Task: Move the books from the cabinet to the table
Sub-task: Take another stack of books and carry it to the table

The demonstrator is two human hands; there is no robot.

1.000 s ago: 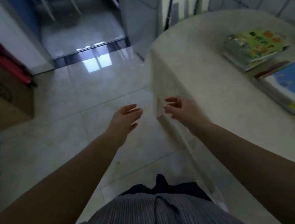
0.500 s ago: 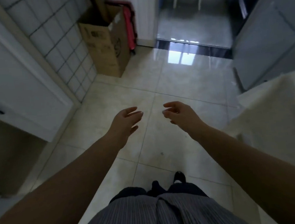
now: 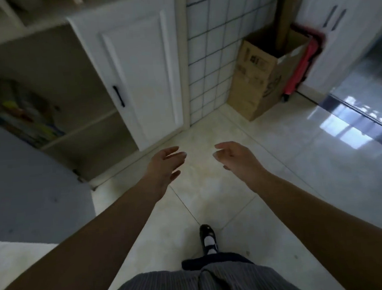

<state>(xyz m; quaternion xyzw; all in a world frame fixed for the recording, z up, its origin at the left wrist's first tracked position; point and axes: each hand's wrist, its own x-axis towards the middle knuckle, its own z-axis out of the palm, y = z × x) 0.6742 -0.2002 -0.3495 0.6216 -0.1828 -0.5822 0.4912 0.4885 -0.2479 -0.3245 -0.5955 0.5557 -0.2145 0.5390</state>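
2 hands (image 3: 164,164) (image 3: 236,157), 1 cabinet (image 3: 71,90) w/ 1 blurry book stack (image 3: 26,116), 1 cardboard box (image 3: 257,75), 1 shoe (image 3: 207,238)

The colourful books (image 3: 23,121) on the open white cabinet's upper shelf (image 3: 79,128) are smeared by blur; their titles and number cannot be told, and a grey panel (image 3: 28,180) hides their left end. The brown cardboard box (image 3: 255,75) bears print too blurred to read.

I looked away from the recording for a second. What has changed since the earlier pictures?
The view swung left, away from the table: its two book piles are gone from sight, and the open cabinet with books on a shelf has appeared. The cardboard box shifted right. Both hands stayed open and empty.
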